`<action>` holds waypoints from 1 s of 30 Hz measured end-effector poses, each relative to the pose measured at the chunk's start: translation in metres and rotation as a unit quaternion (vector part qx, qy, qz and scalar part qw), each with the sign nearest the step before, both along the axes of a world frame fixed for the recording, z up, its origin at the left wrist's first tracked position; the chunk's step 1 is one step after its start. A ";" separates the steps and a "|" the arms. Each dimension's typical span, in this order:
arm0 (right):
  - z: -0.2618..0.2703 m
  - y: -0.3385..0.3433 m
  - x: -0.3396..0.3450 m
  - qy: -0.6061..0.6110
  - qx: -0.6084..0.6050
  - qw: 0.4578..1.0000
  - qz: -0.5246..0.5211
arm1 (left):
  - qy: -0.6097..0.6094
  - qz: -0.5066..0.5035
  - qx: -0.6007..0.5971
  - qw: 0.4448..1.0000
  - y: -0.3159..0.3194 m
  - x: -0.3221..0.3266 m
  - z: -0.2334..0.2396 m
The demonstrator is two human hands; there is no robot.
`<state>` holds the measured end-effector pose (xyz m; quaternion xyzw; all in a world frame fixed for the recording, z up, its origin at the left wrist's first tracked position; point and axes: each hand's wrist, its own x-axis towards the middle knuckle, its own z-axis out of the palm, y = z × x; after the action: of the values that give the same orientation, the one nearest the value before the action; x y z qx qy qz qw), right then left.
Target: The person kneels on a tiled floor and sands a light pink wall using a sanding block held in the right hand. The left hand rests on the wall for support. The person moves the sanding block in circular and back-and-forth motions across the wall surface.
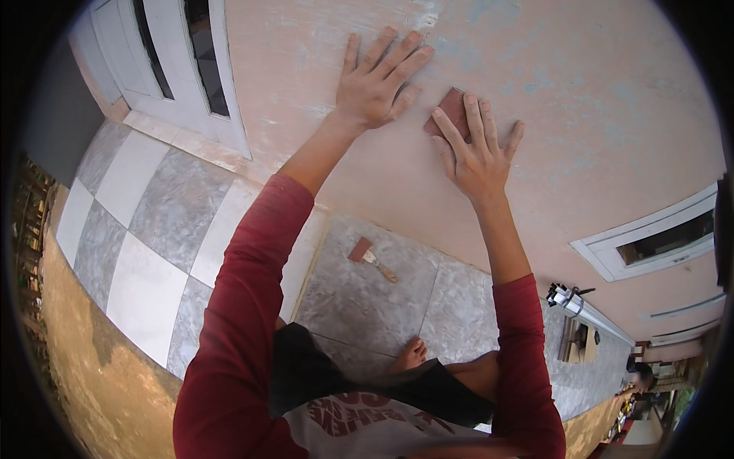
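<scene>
A pink plastered wall (390,166) with pale blue and white patches rises before me. My left hand (375,86) lies flat on it with the fingers spread, holding nothing. To its right, my right hand (479,146) presses a folded piece of reddish-brown sandpaper (453,112) against the wall under its thumb-side fingers; part of the sheet is hidden by them. On the grey tiled floor below lies a putty knife (378,265) with a worn wooden handle, a reddish-brown piece at its blade end.
A white door (172,69) stands at upper left, a white-framed window (648,241) at right. Bundled metal profiles (590,312) lie along the wall's foot beside flat boards (576,341). Another person (641,378) is at far right. Grey and white tiles (146,275) meet bare ground at left.
</scene>
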<state>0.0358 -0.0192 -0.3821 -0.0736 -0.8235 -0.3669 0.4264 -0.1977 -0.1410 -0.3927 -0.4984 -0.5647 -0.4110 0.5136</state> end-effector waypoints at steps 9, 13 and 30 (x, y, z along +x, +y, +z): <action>0.079 0.026 0.025 0.222 -0.053 0.974 -0.009 | -0.011 -0.003 -0.001 1.000 0.003 -0.001 -0.004; 0.005 -0.004 -0.005 0.006 -0.013 1.000 0.017 | -0.007 -0.008 0.002 1.000 -0.003 -0.001 0.002; 0.016 0.000 0.004 0.000 -0.014 0.999 0.032 | -0.002 -0.007 0.010 1.000 -0.001 0.000 0.003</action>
<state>0.0397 -0.0191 -0.3657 -0.0533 -0.8304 -0.3413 0.4372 -0.1979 -0.1417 -0.3893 -0.4964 -0.5583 -0.4215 0.5141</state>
